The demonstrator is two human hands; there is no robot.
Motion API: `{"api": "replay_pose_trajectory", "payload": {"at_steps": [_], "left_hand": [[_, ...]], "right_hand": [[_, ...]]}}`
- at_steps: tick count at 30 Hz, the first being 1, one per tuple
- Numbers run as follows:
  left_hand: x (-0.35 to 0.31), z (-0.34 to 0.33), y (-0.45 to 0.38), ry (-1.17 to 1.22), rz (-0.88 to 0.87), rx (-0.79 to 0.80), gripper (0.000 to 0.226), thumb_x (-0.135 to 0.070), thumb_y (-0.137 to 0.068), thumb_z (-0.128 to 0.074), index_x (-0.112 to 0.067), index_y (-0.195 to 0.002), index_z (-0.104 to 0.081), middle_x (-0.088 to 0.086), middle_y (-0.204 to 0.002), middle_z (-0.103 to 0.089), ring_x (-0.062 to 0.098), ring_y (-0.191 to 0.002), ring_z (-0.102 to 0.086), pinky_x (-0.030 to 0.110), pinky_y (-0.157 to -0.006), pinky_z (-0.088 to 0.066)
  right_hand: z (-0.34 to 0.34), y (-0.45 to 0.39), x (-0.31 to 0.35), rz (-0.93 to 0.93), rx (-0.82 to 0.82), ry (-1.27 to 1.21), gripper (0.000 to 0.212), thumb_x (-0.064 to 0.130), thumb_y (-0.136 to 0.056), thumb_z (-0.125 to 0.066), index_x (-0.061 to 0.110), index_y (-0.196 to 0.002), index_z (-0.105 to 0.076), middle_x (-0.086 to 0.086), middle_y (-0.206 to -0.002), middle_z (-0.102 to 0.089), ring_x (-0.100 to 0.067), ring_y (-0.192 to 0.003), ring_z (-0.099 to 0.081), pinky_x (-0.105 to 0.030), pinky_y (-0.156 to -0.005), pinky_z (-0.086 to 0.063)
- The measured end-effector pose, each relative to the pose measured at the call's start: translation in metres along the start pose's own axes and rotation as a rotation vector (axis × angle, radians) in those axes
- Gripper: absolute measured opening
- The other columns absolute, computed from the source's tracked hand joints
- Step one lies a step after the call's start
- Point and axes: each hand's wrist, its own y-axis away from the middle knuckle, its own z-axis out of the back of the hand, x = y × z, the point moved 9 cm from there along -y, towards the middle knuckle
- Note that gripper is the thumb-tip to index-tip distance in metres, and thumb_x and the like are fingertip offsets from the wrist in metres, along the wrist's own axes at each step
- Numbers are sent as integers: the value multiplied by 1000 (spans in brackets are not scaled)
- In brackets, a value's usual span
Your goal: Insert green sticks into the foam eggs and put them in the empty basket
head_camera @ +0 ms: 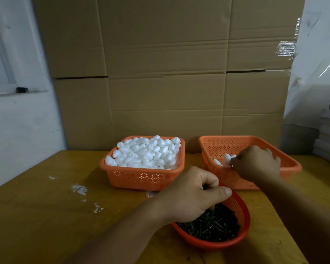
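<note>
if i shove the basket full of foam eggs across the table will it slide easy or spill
The full basket probably slides easily: foam eggs look light, and the table seems smooth. Some spill seems likely with a hard shove, since the rounded eggs are heaped above the rim. The low, wide basket itself looks unlikely to tip.

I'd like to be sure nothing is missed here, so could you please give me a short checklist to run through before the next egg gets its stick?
1. Egg supply: the left basket is heaped with foam eggs. Ok.
2. Stick supply: the round basket holds plenty of green sticks. Ok.
3. Left hand has picked a stick: fingers reach into the pile, but a pinched stick is hidden. Cannot tell.
4. Right hand is free: it is curled over the eggs in the right basket; what it holds is hidden. Cannot tell.
5. Right basket has room: only a few eggs show inside. Ok.
</note>
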Motion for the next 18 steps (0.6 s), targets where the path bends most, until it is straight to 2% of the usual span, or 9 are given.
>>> {"api": "replay_pose_trajectory", "payload": {"at_steps": [1,3,5,6,8,10,11,14,18], "left_hand": [[0,2,0,2,-4,-12,46,-32,-98,-64,-18,-57,-48,-7,-53,-53,8,-51,-47,22,-53,-40],[1,7,-2,5,-11,-37,47,-37,-98,-62,-19,-56,-52,2,-55,-53,14,-52,-48,26,-53,-40],[3,12,-3,11,-20,-60,50,-42,-98,-59,-19,-55,-53,12,-56,-51,21,-53,-47,31,-55,-39],[3,14,-4,22,-23,-73,51,-42,-99,-58,-20,-53,-52,10,-54,-49,19,-52,-46,30,-55,-39],[6,18,-5,58,-23,-111,53,-40,-101,-55,-23,-52,-48,-2,-49,-45,12,-48,-42,29,-55,-38],[10,27,-6,96,-15,-187,50,-36,-104,-54,-27,-55,-47,-10,-48,-42,8,-45,-40,30,-54,-36],[14,33,-7,117,-10,-236,46,-32,-104,-53,-27,-59,-48,-12,-48,-41,7,-44,-38,29,-53,-35],[21,55,-8,130,3,-375,27,-15,-104,-54,-16,-77,-51,-11,-48,-43,8,-43,-38,28,-50,-34],[33,81,-6,158,54,-512,17,5,-95,-53,-10,-87,-53,-6,-50,-51,10,-41,-42,20,-42,-37]], "right_hand": [[3,4,1,16,-19,-26,37,50,-90,-61,23,-65,-68,0,-78,-60,-31,-113,-52,-51,-101,-35],[8,12,4,50,-62,-95,36,42,-92,-61,24,-61,-65,0,-76,-64,-32,-111,-54,-52,-101,-36],[14,21,7,88,-94,-180,39,35,-93,-62,20,-57,-65,1,-66,-64,-30,-95,-61,-51,-97,-40],[17,26,9,110,-94,-229,38,32,-93,-62,17,-59,-67,0,-59,-64,-28,-81,-64,-50,-92,-44],[22,35,13,156,-70,-346,31,26,-93,-63,12,-67,-72,-3,-55,-65,-28,-59,-63,-47,-71,-52],[30,49,17,220,-54,-476,22,21,-94,-63,11,-77,-75,-3,-57,-68,-22,-50,-63,-35,-48,-46],[33,58,20,260,-46,-535,18,19,-94,-63,16,-82,-76,0,-57,-68,-16,-44,-60,-28,-41,-42],[28,90,31,389,51,-630,18,16,-95,-63,30,-97,-75,13,-61,-69,-9,-39,-54,-16,-39,-37],[8,119,42,540,245,-488,18,20,-94,-66,36,-100,-73,11,-70,-70,-8,-49,-59,-21,-45,-44]]}}
